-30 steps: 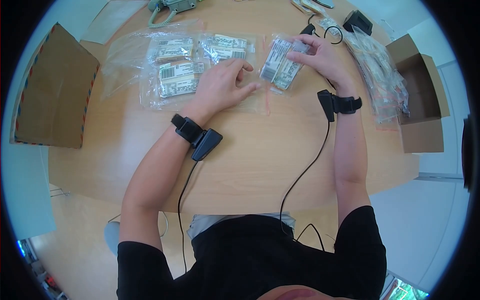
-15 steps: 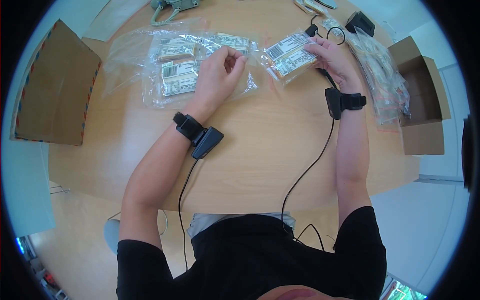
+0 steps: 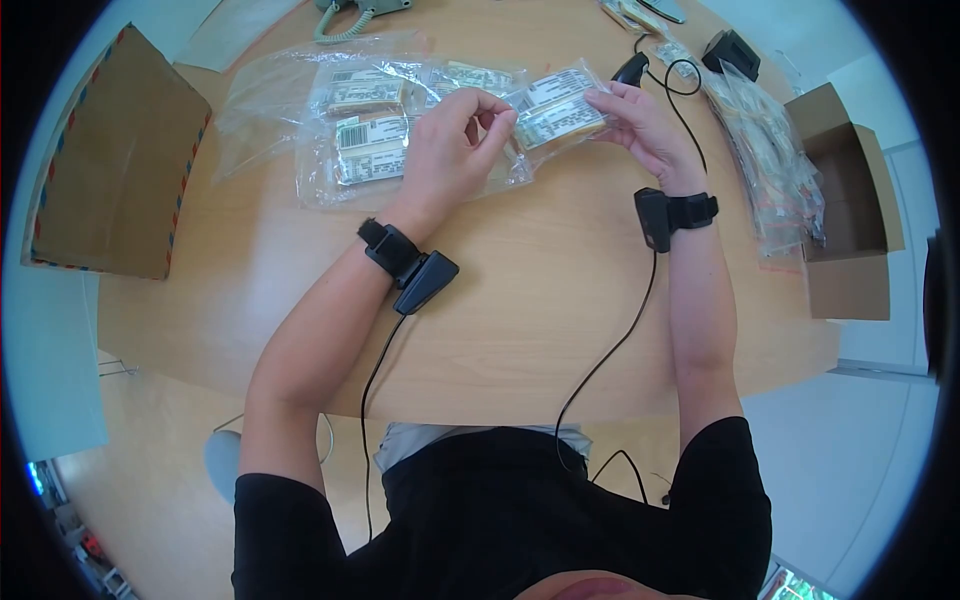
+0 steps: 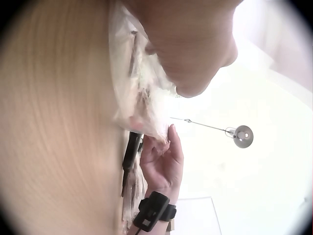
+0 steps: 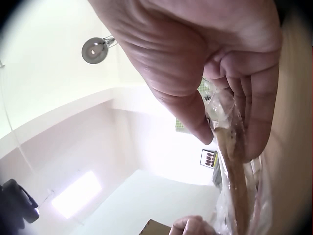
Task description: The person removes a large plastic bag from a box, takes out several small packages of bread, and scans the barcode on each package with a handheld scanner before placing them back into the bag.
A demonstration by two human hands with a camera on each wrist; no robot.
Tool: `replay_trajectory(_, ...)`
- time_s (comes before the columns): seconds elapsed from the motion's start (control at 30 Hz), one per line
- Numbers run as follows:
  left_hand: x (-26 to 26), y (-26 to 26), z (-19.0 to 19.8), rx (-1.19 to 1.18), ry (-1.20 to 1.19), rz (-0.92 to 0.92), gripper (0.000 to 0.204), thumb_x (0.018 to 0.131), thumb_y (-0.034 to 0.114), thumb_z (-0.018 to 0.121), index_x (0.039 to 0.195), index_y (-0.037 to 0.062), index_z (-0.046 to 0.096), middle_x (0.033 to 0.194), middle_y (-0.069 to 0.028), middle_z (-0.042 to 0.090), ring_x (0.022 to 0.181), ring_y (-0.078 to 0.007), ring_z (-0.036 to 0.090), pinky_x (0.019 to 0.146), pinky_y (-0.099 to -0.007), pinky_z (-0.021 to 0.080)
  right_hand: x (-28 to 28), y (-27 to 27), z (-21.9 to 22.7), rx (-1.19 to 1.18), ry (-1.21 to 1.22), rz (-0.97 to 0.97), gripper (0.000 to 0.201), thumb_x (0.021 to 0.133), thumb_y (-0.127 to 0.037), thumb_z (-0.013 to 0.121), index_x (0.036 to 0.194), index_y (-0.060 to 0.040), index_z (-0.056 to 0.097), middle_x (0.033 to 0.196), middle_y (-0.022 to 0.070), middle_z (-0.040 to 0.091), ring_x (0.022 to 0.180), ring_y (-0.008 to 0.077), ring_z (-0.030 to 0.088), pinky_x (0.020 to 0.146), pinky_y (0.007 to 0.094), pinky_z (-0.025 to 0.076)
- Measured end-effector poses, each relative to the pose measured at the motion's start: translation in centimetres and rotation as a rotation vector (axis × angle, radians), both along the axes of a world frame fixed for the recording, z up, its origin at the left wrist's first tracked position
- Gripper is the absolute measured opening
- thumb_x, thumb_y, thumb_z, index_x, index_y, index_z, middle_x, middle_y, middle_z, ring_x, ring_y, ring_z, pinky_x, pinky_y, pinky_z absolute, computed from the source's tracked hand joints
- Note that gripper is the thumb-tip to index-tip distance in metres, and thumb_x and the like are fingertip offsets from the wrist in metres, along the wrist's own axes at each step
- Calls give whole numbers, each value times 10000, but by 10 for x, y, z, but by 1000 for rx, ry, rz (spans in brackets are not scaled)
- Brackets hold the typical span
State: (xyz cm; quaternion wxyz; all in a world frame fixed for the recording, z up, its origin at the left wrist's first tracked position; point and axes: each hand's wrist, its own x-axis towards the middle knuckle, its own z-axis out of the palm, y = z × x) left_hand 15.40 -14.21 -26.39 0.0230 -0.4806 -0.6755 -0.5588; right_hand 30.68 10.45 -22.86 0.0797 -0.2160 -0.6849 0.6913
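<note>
My right hand [image 3: 650, 125] pinches a clear plastic packet with white barcode labels [image 3: 558, 110] by its right end, thumb on top and fingers underneath. In the right wrist view the packet [image 5: 234, 171] is seen edge-on, with a brownish layer inside the film. My left hand [image 3: 455, 140] has its thumb and forefinger drawn together at the open side of a large clear bag [image 3: 310, 185], pinching its film. Inside that bag lie several similar labelled packets [image 3: 372, 150]. The held packet's left end overlaps the bag's right side, close to the left fingertips.
An open cardboard box [image 3: 115, 160] stands at the left, another [image 3: 850, 200] at the right. Beside the right box lies a pile of bagged packets [image 3: 765, 150]. A telephone [image 3: 365, 8], a black device [image 3: 730, 50] and black cables [image 3: 685, 85] are at the back.
My right hand lifted and turned the labelled packet, then moved it left to the large bag's side. My left thumb and forefinger closed together at the bag's edge.
</note>
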Motion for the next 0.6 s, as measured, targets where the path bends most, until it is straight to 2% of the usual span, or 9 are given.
replay_trajectory(0.17,1,1,-2,-35,72,7,180,945,242,796,956,72,734,830,-44,709,615,-180,607,577,-330,498,-6,-23,2,-175,68,74,281,1064,-247,668,1234,-25,695,1179,60,742,1060,136,738,969,348,639)
replay_trajectory(0.27,0,2,-2,-35,94,7,187,940,249,805,948,76,737,837,-44,714,611,-182,609,574,-331,503,-7,-31,3,-87,11,54,335,1020,-318,738,1157,-12,728,1037,30,754,952,98,733,865,279,625)
replay_trajectory(0.37,3,3,0,-30,93,17,179,938,244,807,945,78,741,839,-44,716,609,-185,618,574,-334,509,-6,-34,-1,136,-162,166,351,1012,-343,747,1127,-13,726,959,12,751,869,67,719,721,235,586)
replay_trajectory(0.47,3,6,-3,-12,110,3,175,938,240,809,944,78,741,843,-44,719,616,-183,633,581,-335,516,-6,-43,1,278,-257,220,355,972,-351,796,1082,-20,733,844,-9,723,753,45,688,638,186,510)
replay_trajectory(0.57,2,7,-5,42,116,2,171,931,205,826,998,57,773,763,-55,676,586,-147,546,553,-314,458,-10,-52,-1,273,-289,226,311,965,-306,810,1070,-24,730,831,1,714,704,49,681,612,183,523)
replay_trajectory(0.6,2,7,-5,43,136,1,172,937,208,820,1000,56,769,774,-59,681,591,-153,559,555,-318,466,-11,-54,-3,265,-283,221,308,960,-300,815,1064,-21,735,829,6,716,694,51,678,609,185,534)
